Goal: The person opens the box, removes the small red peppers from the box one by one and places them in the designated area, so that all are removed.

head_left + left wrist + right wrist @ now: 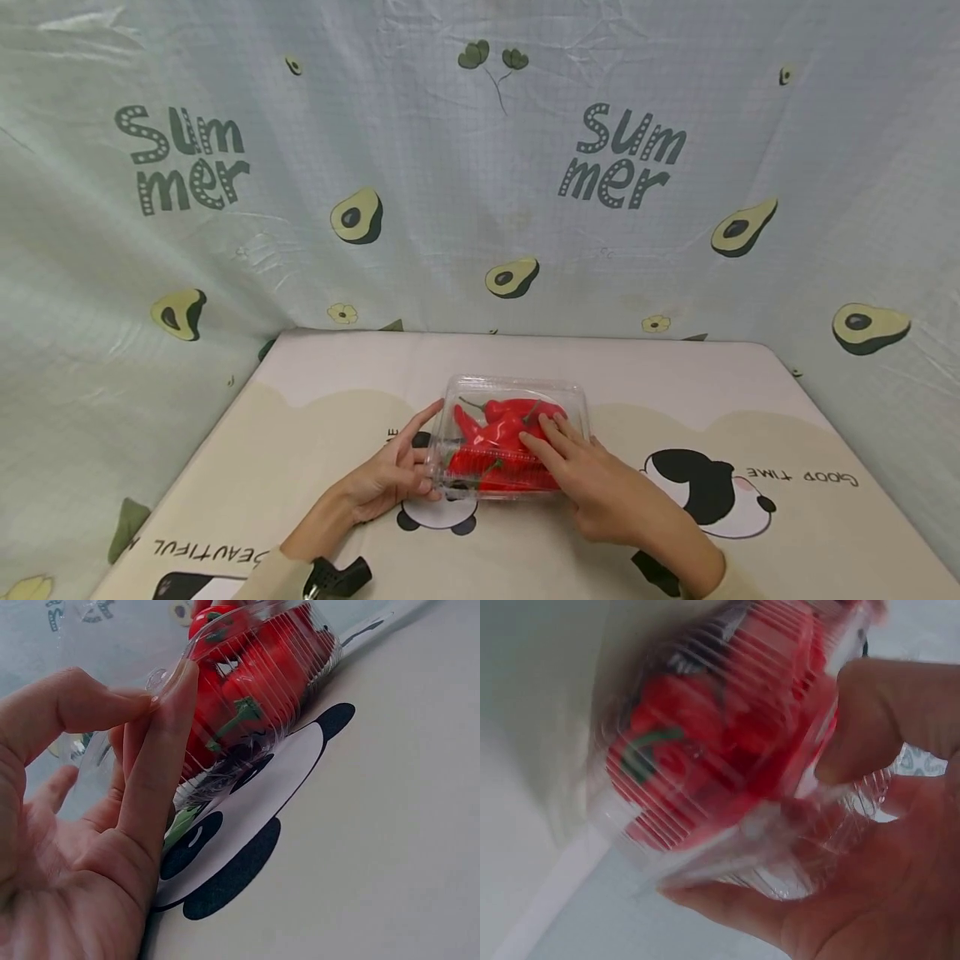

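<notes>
A clear plastic clamshell box (480,387) with ribbed sides holds several glossy red peppers (510,429) with green stems. My left hand (386,482) is at the box's left side. In the left wrist view, its thumb (124,705) and forefinger pinch the clear rim at the corner. From the right, my right hand (600,483) reaches over the box, fingers laid across its top above the peppers. The right wrist view, blurred, has the thumb (866,724) against the near side and fingers behind the clear plastic, with the box between them.
The box rests on a pale tabletop (750,450) printed with pandas and lettering. Behind it and at both sides hangs a light green curtain (450,167) with avocado and "summer" prints. A black strap piece (341,577) sits at the left wrist.
</notes>
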Motion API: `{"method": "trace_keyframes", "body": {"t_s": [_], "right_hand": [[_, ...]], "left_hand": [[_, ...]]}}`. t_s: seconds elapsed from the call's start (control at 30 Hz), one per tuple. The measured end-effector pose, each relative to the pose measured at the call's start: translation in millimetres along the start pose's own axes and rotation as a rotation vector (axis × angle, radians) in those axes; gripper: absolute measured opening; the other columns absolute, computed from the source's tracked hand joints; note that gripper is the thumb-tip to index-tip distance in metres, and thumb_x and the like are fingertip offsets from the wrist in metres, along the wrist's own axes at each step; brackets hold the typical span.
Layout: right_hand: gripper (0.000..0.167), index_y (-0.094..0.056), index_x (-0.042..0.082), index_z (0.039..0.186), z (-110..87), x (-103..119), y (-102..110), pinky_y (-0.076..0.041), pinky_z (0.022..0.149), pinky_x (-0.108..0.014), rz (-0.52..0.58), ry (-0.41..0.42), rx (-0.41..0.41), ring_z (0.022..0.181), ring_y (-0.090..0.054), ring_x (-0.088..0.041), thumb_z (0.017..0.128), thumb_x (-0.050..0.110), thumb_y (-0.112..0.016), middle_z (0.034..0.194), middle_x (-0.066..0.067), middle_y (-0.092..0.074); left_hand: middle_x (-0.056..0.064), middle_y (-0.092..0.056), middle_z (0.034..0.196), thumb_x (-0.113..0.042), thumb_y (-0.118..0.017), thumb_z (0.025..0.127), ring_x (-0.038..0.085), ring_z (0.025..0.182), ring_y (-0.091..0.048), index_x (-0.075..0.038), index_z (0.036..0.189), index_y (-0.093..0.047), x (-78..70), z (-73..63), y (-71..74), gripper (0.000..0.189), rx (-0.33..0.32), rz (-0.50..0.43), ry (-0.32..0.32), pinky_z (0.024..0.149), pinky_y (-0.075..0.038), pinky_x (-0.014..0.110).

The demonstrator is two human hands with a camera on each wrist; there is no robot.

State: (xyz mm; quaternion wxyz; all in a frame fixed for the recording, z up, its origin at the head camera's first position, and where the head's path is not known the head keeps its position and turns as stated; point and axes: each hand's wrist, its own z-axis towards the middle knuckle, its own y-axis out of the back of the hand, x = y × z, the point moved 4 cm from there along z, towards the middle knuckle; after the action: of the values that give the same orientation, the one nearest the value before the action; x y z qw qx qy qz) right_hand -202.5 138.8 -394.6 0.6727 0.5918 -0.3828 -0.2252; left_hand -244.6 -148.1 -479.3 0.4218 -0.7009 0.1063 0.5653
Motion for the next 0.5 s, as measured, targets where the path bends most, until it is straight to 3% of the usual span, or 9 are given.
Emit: {"method": "trace_keyframes", "body": {"t_s": [0.23,0.33,0.5], "right_hand": [[0.09,-0.037,0.014,0.159,-0.1,-1.2,4.3,-0.042,0.109,-0.066,0.024,0.022,0.012,0.157,-0.029,-0.037,0.078,-0.001,-0.074,0.168,-0.015,-0.031],[0.092,-0.037,0.014,0.158,0.4,-1.7,6.4,-0.044,0.108,-0.065,0.028,0.022,0.012,0.156,-0.031,-0.037,0.076,0.0,-0.075,0.168,-0.015,-0.032],[0.096,-0.037,0.015,0.159,-0.6,-4.5,8.1,-0.048,0.106,-0.062,0.025,0.018,-0.006,0.154,-0.035,-0.036,0.074,0.004,-0.079,0.167,-0.014,-0.034]], "left_hand": [[0.004,-0.058,0.102,0.015,-0.057,0.087,0.012,0.081,-0.065,-0.037,0.166,-0.005,-0.1,-2.8,0.8,0.107,-0.007,-0.013,-0.004,0.086,-0.062,0.036],[0.006,-0.057,0.109,0.014,-0.058,0.087,0.012,0.084,-0.064,-0.036,0.166,-0.004,-0.1,-1.8,-0.3,0.108,0.003,-0.002,-0.008,0.086,-0.062,0.035],[0.004,-0.054,0.104,0.013,-0.058,0.086,0.01,0.081,-0.061,-0.036,0.166,-0.005,-0.1,0.9,-0.3,0.108,-0.005,0.007,-0.002,0.086,-0.062,0.035]]}}
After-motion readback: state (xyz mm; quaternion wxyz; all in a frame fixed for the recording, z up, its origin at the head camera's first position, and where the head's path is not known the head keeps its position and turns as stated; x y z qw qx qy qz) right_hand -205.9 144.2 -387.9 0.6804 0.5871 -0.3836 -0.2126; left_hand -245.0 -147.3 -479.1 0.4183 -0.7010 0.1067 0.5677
